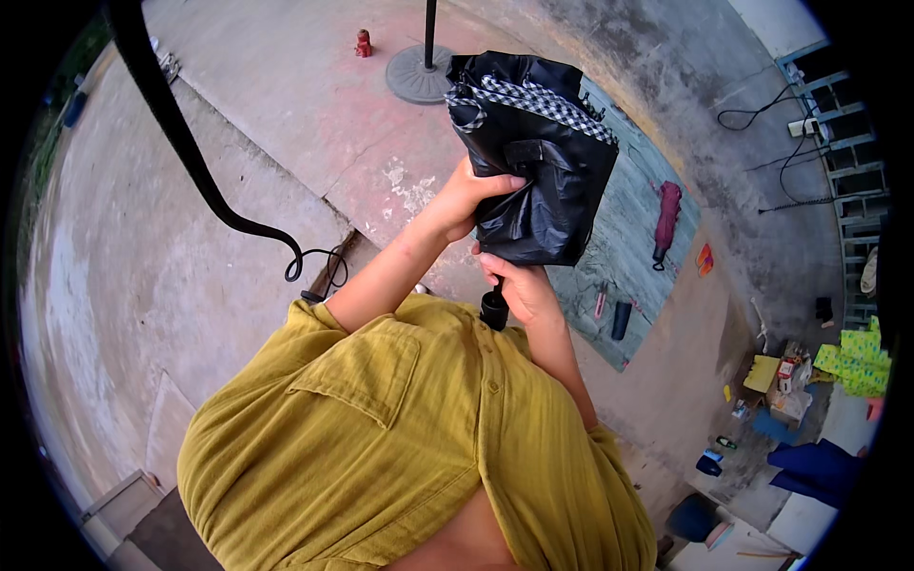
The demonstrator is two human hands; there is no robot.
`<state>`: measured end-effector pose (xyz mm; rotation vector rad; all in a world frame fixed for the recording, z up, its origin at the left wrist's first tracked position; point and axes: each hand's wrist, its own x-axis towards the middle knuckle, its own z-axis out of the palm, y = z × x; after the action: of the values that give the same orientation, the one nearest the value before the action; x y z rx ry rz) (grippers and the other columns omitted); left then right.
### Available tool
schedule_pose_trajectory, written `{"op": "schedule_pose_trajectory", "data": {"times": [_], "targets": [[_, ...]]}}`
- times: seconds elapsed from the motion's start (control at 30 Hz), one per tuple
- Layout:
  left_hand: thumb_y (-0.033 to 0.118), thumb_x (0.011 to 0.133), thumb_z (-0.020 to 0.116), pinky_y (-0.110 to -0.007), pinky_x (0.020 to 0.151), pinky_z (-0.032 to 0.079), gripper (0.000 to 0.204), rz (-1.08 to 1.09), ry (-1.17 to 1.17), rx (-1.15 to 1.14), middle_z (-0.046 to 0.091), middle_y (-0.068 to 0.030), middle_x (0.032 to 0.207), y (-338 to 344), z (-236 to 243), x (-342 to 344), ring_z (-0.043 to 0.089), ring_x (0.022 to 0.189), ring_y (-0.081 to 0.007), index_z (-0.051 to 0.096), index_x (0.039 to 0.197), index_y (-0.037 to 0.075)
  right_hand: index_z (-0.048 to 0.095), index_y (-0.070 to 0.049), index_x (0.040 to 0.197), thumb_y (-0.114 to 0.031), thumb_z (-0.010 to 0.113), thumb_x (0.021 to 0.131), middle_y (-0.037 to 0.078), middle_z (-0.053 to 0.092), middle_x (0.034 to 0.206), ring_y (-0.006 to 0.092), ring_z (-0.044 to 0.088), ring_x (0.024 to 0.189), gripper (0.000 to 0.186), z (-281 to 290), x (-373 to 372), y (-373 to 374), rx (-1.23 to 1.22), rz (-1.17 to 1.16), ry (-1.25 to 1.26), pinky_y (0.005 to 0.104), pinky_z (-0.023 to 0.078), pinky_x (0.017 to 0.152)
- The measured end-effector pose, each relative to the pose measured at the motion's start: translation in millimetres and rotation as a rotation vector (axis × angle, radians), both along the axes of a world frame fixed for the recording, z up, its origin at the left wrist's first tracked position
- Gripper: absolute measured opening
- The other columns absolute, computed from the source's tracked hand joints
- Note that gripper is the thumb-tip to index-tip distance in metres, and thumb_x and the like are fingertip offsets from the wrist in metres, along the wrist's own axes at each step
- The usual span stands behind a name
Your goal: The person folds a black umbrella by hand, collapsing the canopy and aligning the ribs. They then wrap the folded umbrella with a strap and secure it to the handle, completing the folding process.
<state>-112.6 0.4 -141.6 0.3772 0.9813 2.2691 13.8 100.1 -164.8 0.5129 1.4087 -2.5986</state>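
A black folding umbrella (557, 214) with black-and-white checked trim is held up in front of my chest, its canopy collapsed into loose, bunched folds. My left hand (476, 195) grips the side of the canopy, with the thumb lying across the fabric. Below it, my right hand (519, 284) is closed around the shaft just above the black handle (493, 311), which points down toward me. On the grey-green marbled tabletop (581, 285) beyond lies a wrapped maroon umbrella (669, 214), near a dark cylinder (621, 321) and a small pink stick-like thing (600, 305).
A round grey base (416, 76) with a black pole stands ahead, near a small red object (363, 44). A thick black strap (181, 133) hangs at the left. Orange slippers (705, 260), boxes (788, 376) and a dark bucket (693, 519) are on the right.
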Motion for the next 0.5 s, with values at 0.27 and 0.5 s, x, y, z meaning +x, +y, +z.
{"op": "schedule_pose_trajectory", "data": {"times": [0.27, 0.5], "targets": [[0.016, 0.079, 0.074, -0.034, 0.094, 0.048, 0.052, -0.094, -0.045, 0.141, 0.060, -0.0088, 0.116, -2.0, -3.4, -0.6, 0.059, 0.106, -0.0197, 0.051, 0.123, 0.001, 0.051, -0.008, 0.091, -0.010, 0.065, 0.087, -0.004, 0.041, 0.063, 0.0036, 0.029, 0.041, 0.015, -22.9, -11.2, 23.9, -0.395, 0.479, -0.007, 0.0191, 0.021, 0.041], [0.023, 0.072, 0.083, -0.031, 0.092, 0.045, 0.062, 0.052, 0.122, -0.049, 0.059, -0.0039, 0.114, -2.0, -0.5, 4.9, 0.056, 0.105, -0.0149, 0.052, 0.121, 0.002, 0.047, -0.013, 0.081, -0.012, 0.061, 0.091, -0.007, 0.035, 0.059, 0.0029, 0.026, 0.042, 0.017, -23.8, -6.5, 14.4, 0.190, 0.293, -0.130, 0.0206, 0.019, 0.041]]}}
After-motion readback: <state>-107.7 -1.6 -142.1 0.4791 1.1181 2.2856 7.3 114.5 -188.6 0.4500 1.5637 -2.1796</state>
